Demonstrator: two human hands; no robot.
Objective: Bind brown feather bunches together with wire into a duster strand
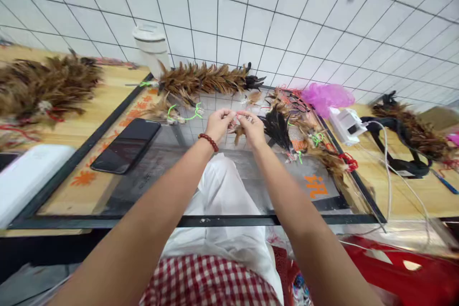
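Note:
My left hand (220,124), with a dark red bead bracelet (209,142) at its wrist, meets my right hand (252,127) over a glass panel in a dark frame (229,221). The fingertips of both hands are closed in a pinch and nearly touch. Small brown feathers (239,135) hang below the fingers of my right hand. A bit of red shows at the fingertips; what my left fingers pinch is too small to make out. Just right of my right hand lies a bunch of black feathers (278,126) with its tied end toward me.
A long brown feather garland (206,80) lies along the far edge, by a white cylindrical container (152,48). Left are a black phone (125,146) and a feather heap (46,86). Right are pink netting (328,98), a white plug adapter (347,125) with cables and a black strap (405,165).

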